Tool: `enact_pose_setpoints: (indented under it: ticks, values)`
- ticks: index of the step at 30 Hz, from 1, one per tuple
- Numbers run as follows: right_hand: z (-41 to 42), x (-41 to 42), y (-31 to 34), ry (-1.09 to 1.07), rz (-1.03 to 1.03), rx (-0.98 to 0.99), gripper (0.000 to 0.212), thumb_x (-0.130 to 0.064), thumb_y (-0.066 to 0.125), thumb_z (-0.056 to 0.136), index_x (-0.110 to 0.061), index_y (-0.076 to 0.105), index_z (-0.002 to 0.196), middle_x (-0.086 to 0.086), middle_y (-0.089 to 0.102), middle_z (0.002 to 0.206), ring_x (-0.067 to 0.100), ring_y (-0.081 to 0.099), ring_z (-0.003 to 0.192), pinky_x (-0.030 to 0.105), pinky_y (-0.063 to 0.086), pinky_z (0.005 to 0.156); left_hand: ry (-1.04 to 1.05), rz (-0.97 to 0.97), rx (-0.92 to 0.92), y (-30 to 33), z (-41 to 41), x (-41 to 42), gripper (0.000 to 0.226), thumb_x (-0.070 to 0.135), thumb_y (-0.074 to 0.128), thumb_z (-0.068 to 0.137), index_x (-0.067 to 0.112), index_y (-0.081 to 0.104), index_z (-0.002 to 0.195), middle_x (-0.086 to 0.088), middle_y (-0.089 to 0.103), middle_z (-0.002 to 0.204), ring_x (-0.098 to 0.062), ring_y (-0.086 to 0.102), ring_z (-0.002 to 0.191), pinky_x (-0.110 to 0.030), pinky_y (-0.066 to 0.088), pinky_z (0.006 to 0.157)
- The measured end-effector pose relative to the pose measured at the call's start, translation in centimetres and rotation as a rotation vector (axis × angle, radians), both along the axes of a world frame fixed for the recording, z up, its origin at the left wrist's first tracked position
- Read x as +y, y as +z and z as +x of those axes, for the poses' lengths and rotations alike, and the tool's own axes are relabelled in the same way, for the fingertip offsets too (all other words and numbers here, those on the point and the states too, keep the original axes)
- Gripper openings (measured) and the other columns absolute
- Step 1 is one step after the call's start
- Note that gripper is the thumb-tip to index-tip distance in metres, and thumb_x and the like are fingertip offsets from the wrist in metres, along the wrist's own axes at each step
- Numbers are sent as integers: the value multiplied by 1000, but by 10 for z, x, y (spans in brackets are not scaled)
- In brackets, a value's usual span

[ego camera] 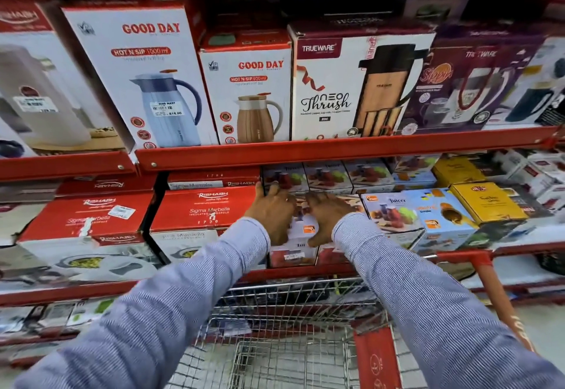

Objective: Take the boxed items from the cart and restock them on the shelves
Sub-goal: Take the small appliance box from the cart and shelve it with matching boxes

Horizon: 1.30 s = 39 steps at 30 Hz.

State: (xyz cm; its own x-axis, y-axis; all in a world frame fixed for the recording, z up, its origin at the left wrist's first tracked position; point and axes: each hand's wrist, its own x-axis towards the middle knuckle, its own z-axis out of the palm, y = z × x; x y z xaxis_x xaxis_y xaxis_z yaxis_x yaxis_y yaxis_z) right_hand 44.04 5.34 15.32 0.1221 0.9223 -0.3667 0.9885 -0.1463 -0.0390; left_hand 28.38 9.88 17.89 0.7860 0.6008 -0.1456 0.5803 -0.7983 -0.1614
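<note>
Both my hands rest on top of a small white juicer box (298,237) on the middle shelf (305,274), between the red Rishabh casserole boxes and the other juicer boxes. My left hand (272,209) lies over the box's left top edge with fingers spread. Over its right top edge my right hand (325,216) is curled, thumb down the front. Whether the hands grip the box or only press on it is unclear. Below, the wire shopping cart (290,342) stands against the shelving; its basket looks empty where it shows.
Red Rishabh casserole boxes (204,214) sit left of my hands; blue and yellow juicer boxes (440,211) sit to the right. Tall flask boxes (247,89) fill the upper shelf (336,147). The cart's red handle (495,290) angles down at right.
</note>
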Motion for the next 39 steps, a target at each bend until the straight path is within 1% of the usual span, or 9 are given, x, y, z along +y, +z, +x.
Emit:
enact_pose_setpoints:
  ticks: [4,7,11,14,20,32,34,36,39]
  values:
    - [4,6,-1,64,4,-31,128,-57,83,50,-12,13,148,13,26,155,35,29,140,46,30,115,-2,-8,273,-10,12,17,103,54,82,57,22,35,143,-12,40,149,-42,11,146,-76,0,108]
    - [7,9,-4,73,-5,-21,128,-55,84,49,-12,15,148,13,27,154,35,33,139,45,33,113,13,-19,359,-10,20,20,110,60,80,56,23,29,146,-11,38,152,-42,14,146,-78,-2,106]
    - [12,11,-7,75,34,12,126,-54,86,47,-12,21,146,12,31,153,33,36,138,44,35,113,24,-28,340,-12,23,21,110,61,80,56,24,28,145,-9,55,139,-40,33,140,-80,3,104]
    - [16,11,-7,99,62,14,121,-54,85,47,-11,28,144,11,36,150,32,39,135,40,35,112,39,-38,292,-12,22,21,108,61,80,53,27,30,143,-8,62,130,-42,35,137,-81,3,102]
    - [21,13,-10,122,97,0,111,-57,84,39,-19,41,134,7,49,139,30,44,128,46,34,110,36,11,248,-10,21,20,120,65,81,46,36,20,146,-9,57,136,-47,24,138,-83,-2,99]
    - [11,5,-5,135,92,-69,108,-57,82,46,-16,39,137,8,47,143,30,42,132,52,19,118,11,49,257,-8,15,18,104,67,77,51,37,34,141,-6,51,143,-46,17,142,-83,-2,97]
    - [9,3,-5,119,67,-76,108,-56,81,49,-16,37,140,8,41,148,31,37,137,54,15,118,-3,59,205,-6,9,15,104,70,74,52,36,34,141,-7,47,147,-49,10,143,-84,-7,96]
    - [2,-2,-5,79,49,-71,107,-56,80,53,-15,34,142,9,36,152,32,34,138,53,21,117,23,35,69,4,-6,7,100,72,68,57,33,33,142,-10,40,150,-49,4,144,-82,-10,99]
    - [-20,-16,-9,-62,208,110,99,-48,75,68,-18,25,147,3,25,157,29,24,144,43,25,118,106,4,-350,15,-53,-10,76,65,58,73,32,40,139,-2,40,150,-36,15,147,-69,8,113]
